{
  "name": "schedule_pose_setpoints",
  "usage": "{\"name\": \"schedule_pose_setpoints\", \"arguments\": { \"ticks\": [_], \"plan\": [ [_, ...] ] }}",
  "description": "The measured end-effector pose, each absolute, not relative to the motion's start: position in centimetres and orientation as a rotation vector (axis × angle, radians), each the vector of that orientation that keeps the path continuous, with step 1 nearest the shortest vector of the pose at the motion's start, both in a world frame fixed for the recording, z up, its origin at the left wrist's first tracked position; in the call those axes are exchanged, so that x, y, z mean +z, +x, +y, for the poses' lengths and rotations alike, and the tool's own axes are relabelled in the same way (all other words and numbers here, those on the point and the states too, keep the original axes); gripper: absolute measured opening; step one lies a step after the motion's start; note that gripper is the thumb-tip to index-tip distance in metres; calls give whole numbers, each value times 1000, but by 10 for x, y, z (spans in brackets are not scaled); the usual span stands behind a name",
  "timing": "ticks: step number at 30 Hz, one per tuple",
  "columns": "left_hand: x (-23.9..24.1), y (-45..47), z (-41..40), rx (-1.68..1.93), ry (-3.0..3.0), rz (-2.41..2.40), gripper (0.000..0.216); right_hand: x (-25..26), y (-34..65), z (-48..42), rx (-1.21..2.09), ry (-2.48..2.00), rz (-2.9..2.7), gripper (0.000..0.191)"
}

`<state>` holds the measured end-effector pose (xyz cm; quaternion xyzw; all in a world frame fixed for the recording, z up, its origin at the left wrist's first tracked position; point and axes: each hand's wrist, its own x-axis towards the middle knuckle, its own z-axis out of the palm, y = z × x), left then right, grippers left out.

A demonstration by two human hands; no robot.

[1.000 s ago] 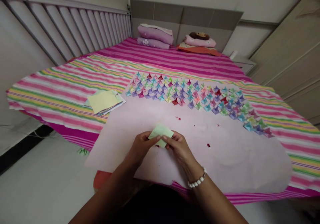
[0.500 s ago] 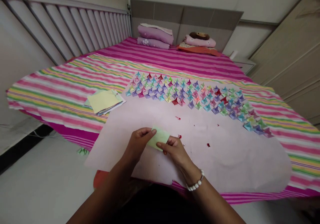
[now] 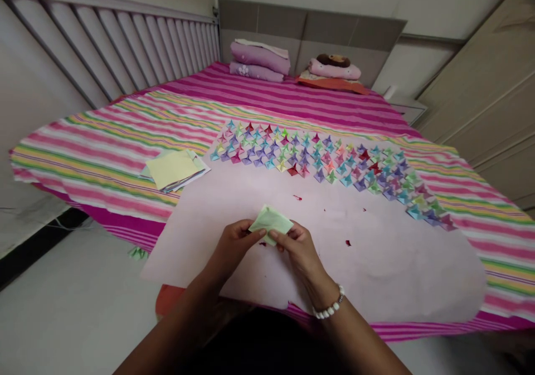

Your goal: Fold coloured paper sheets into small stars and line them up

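Observation:
A pale green square of paper is held between both my hands above a large pinkish sheet. My left hand pinches its left and lower edge, thumb on top. On the other side my right hand, with a white bead bracelet at the wrist, grips the right corner, its thumb close to the left one. The paper is turned with one corner pointing away from me, and a crease shows on it. Fingers under the paper are mostly hidden. Beyond lie rows of small folded paper pieces in many colours.
A stack of coloured paper lies to the left on the striped bedspread. Small red scraps dot the sheet. Folded bedding sits by the headboard. Green paper is on the floor at left.
The green paper has been turned so that a corner points away from me. My hands have shifted closer together at its lower edge, thumbs nearly meeting.

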<state>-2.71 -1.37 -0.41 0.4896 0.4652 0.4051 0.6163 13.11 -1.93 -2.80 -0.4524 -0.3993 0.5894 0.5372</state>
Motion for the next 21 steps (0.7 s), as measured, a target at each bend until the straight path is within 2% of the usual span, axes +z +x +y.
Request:
{"name": "schedule_pose_setpoints", "arguments": {
  "ticks": [7,16,21],
  "plan": [
    [-3,-27,-13,1010,1254,1136,20,-22,140,-16,1310,-1074,-938,26],
    [-8,-24,-12,925,1117,1046,26,-23,139,-18,1218,-1043,-959,47],
    [-3,-25,-12,962,1077,1070,25,-24,139,-19,1155,-1066,-1022,40]
  ]
}}
